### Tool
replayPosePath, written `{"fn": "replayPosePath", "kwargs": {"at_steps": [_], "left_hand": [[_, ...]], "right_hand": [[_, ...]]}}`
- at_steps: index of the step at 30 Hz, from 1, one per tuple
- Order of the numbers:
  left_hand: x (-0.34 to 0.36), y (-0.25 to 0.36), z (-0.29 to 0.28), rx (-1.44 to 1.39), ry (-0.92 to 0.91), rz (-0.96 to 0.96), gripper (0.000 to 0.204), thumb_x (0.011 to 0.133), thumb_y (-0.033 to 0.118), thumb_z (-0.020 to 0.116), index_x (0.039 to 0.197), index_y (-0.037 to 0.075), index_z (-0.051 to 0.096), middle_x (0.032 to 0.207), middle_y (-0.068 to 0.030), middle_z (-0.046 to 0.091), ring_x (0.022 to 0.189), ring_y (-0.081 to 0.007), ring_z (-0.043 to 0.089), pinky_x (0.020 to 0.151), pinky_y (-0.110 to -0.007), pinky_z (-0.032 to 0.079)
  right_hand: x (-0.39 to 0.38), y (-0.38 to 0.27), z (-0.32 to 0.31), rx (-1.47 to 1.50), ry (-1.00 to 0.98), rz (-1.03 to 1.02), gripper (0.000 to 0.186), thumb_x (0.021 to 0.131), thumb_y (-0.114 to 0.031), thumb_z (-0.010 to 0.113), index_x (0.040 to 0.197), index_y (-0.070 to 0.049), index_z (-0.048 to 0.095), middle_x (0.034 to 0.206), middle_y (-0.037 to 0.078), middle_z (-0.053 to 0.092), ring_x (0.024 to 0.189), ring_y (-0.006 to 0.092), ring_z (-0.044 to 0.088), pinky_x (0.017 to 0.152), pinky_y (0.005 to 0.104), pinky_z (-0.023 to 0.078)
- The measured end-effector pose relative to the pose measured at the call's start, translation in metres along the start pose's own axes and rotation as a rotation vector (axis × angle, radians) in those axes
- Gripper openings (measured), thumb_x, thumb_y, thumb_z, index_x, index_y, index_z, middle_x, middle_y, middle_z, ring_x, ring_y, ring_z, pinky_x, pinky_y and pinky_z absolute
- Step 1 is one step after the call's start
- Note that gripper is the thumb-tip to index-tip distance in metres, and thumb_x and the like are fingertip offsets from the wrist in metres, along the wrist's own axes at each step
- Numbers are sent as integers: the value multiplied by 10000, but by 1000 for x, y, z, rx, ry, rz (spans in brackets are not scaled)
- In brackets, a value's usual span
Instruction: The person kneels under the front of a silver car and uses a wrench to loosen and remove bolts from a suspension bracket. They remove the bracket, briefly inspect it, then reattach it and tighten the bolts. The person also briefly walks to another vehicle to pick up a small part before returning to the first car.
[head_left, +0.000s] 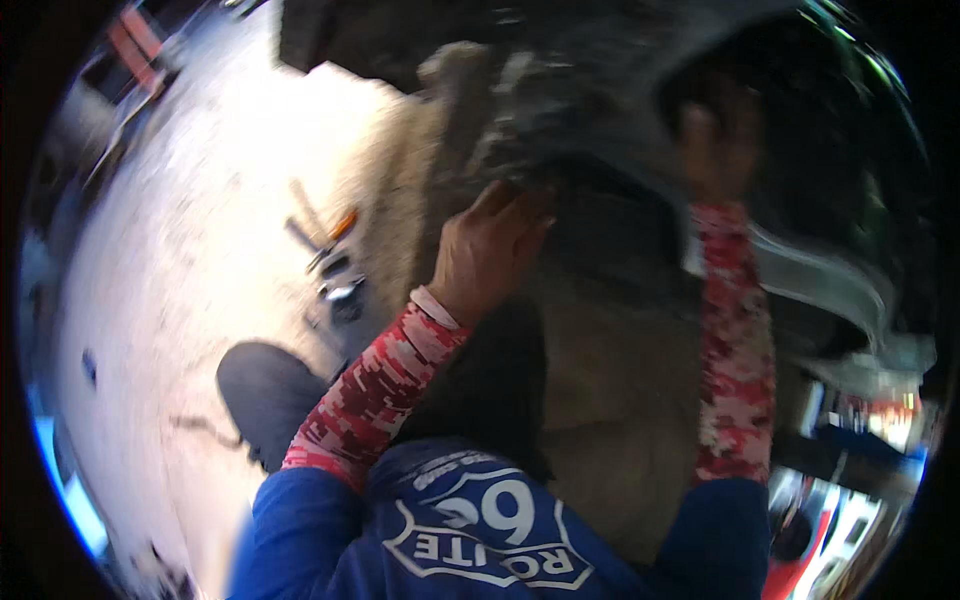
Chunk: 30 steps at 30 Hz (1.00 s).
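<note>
A large dark, dusty structure with curved edges and a deep hollow fills the upper middle and right; its kind is hard to tell in the blur. My left hand is at its near left side, fingers bent and held together, their tips lost in shadow. Whatever they hold, if anything, is hidden. Farther right and higher, my right hand reaches into a dark recess above a pale curved rim. Its thumb and fingers look apart and stretched out, though motion smears them. Both forearms wear red patterned sleeves.
On the pale ground left of my knee lies a small cluster of tools, one with an orange part. A rough tan block or ledge borders the dark structure. A red and white object stands at the lower right.
</note>
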<state>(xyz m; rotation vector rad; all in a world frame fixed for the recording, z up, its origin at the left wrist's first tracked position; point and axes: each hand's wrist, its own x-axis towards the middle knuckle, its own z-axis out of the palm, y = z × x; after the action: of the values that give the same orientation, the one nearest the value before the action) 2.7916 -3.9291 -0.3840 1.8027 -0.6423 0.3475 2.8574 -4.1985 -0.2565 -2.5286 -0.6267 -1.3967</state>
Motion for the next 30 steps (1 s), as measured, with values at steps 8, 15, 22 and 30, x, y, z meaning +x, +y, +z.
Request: {"fn": "replayPosePath", "kwargs": {"at_steps": [8,15,22,30], "left_hand": [[-276,-227,-64,171,550,-1523,302,872,255,601,977,-18,675,835,-156,679,766,-274,664,644,-383,508],[-337,-264,-57,794,330,-1855,470,824,314,687,1152,29,510,1188,-245,590,1118,-431,583,942,-538,467],[-322,-254,-79,671,328,-1754,274,825,198,652,984,-23,619,1016,-275,670,983,-436,658,860,-526,519],[-287,-221,-44,465,507,-1592,602,761,182,634,1265,-42,394,1122,-303,552,945,-468,605,864,-504,486]], "right_hand": [[7,28,-23,-305,-184,-210,413,1013,-303,465,1207,33,604,1216,213,609,1133,368,571,988,443,433],[-2,53,-27,-606,-115,-552,405,1034,-240,394,1291,52,508,1280,263,537,1201,410,516,1013,502,411],[4,26,-23,-580,-176,-510,440,1042,-230,372,1380,49,417,1379,280,460,1267,453,456,1065,560,342],[2,1,-11,-382,-209,-110,594,977,-387,448,1396,33,433,1410,268,443,1300,491,404,1101,569,294]]}}
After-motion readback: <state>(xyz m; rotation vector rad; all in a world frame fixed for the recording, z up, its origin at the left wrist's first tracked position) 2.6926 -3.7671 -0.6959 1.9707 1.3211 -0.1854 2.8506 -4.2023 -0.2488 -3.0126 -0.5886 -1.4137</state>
